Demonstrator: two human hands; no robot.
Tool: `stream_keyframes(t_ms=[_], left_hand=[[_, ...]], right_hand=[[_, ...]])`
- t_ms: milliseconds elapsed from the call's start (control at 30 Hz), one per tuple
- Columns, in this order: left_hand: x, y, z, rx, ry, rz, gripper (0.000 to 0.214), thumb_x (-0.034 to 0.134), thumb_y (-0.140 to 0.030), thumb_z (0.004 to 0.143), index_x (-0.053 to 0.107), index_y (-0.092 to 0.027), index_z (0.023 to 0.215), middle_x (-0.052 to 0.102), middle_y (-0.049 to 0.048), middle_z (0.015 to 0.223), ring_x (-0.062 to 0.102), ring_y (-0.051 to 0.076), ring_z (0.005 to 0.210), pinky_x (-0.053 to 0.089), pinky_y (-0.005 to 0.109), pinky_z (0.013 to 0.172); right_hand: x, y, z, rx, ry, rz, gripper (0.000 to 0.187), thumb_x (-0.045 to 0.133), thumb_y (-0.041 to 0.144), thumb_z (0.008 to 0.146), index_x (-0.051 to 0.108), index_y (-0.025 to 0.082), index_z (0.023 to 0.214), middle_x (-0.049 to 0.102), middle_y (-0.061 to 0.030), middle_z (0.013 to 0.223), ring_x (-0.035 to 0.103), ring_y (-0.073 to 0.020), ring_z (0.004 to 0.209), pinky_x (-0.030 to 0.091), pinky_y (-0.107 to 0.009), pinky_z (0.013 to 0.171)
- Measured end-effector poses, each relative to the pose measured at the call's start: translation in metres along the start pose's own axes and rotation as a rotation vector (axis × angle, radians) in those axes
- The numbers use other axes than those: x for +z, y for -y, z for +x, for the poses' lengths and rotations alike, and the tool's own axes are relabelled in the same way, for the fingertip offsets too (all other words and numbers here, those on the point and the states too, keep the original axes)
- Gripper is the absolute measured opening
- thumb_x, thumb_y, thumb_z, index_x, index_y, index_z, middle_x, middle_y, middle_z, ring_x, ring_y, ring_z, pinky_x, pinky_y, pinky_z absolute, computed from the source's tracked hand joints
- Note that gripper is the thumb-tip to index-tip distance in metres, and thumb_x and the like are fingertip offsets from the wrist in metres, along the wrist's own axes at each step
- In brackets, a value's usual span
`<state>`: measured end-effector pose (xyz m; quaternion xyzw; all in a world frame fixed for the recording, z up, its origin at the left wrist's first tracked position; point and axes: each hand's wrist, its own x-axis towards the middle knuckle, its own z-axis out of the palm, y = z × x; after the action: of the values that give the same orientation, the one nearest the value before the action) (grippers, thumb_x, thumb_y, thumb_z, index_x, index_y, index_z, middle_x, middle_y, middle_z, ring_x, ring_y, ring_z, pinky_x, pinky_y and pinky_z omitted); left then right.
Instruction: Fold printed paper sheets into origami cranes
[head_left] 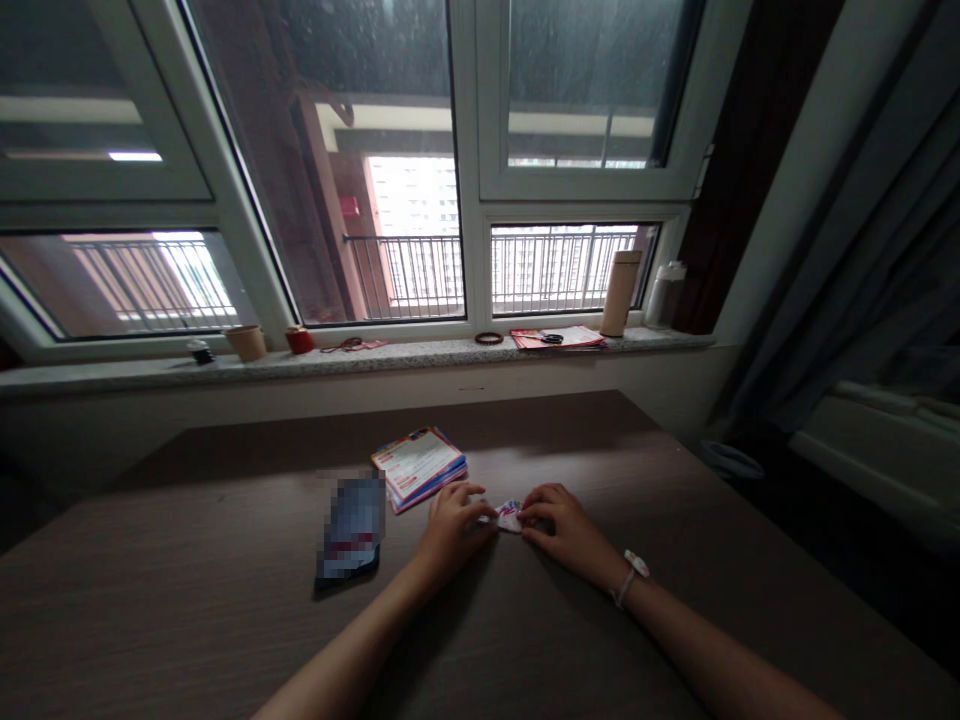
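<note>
Between my two hands, low over the brown table, is a small piece of printed paper (509, 516), whitish with pink and dark marks, seemingly folded. My left hand (456, 525) pinches its left end between thumb and fingers. From the other side, my right hand (559, 520) grips the right edge; a pale bracelet (634, 565) circles that wrist. Just beyond my left hand lies a stack of printed leaflets (420, 465) with red and blue borders. Left of it is a dark, flat object (351, 528), blurred out by large pixels.
The brown table (225, 600) reaches toward a stone windowsill (427, 352). On the sill stand a paper cup (246, 343), a red spool (299, 341), scissors (552, 339) on red-edged papers, a tan bottle (621, 293) and a white bottle (665, 295). A grey curtain (840, 230) hangs at right.
</note>
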<state>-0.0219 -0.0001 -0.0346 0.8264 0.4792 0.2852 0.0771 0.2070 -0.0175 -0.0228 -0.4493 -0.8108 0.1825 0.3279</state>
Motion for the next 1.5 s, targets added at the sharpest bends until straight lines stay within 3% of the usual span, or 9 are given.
stream_keyframes(t_ms=[267,733,1033,1300,1500], left_hand=[[-0.001,-0.004,0.002,-0.019,0.008,0.027,0.003,0.073,-0.026,0.077,0.075,-0.027,0.078,0.063,0.0050,0.118,0.050,0.028,0.115,0.039,0.048,0.099],[-0.004,-0.008,0.002,-0.021,0.023,0.039,0.009,0.066,-0.029,0.081,0.074,-0.025,0.078,0.062,0.0060,0.118,0.050,0.028,0.114,0.039,0.047,0.099],[-0.002,-0.005,0.000,-0.010,0.038,0.032,0.010,0.070,-0.026,0.077,0.074,-0.028,0.085,0.061,0.0055,0.120,0.050,0.028,0.116,0.038,0.047,0.100],[-0.006,-0.014,0.003,-0.066,0.052,0.051,0.012,0.066,-0.036,0.080,0.074,-0.026,0.080,0.062,0.0052,0.117,0.051,0.028,0.115,0.035,0.049,0.102],[0.001,-0.022,0.004,-0.126,0.024,0.115,0.010,0.067,-0.033,0.080,0.071,-0.024,0.076,0.063,0.0054,0.118,0.052,0.026,0.113,0.036,0.045,0.100]], right_hand=[[-0.002,0.006,-0.001,-0.008,-0.010,-0.030,0.007,0.067,0.024,0.081,0.072,0.024,0.087,0.063,-0.0040,0.098,0.053,-0.0207,0.101,0.041,-0.032,0.091],[0.000,0.006,0.000,-0.039,-0.014,-0.081,0.012,0.059,0.029,0.089,0.070,0.025,0.092,0.062,-0.0040,0.096,0.051,-0.0206,0.102,0.039,-0.033,0.093],[0.003,0.006,0.001,-0.002,0.013,-0.119,0.017,0.053,0.033,0.093,0.069,0.026,0.092,0.062,-0.0018,0.094,0.055,-0.0178,0.097,0.024,-0.043,0.108],[0.007,0.007,0.002,0.084,0.028,-0.170,0.018,0.049,0.034,0.095,0.065,0.025,0.093,0.060,-0.0025,0.099,0.053,-0.0193,0.101,0.018,-0.052,0.109],[0.007,0.009,0.001,0.071,0.047,-0.177,0.016,0.051,0.034,0.093,0.066,0.027,0.092,0.060,-0.0008,0.098,0.053,-0.0184,0.100,0.019,-0.050,0.108]])
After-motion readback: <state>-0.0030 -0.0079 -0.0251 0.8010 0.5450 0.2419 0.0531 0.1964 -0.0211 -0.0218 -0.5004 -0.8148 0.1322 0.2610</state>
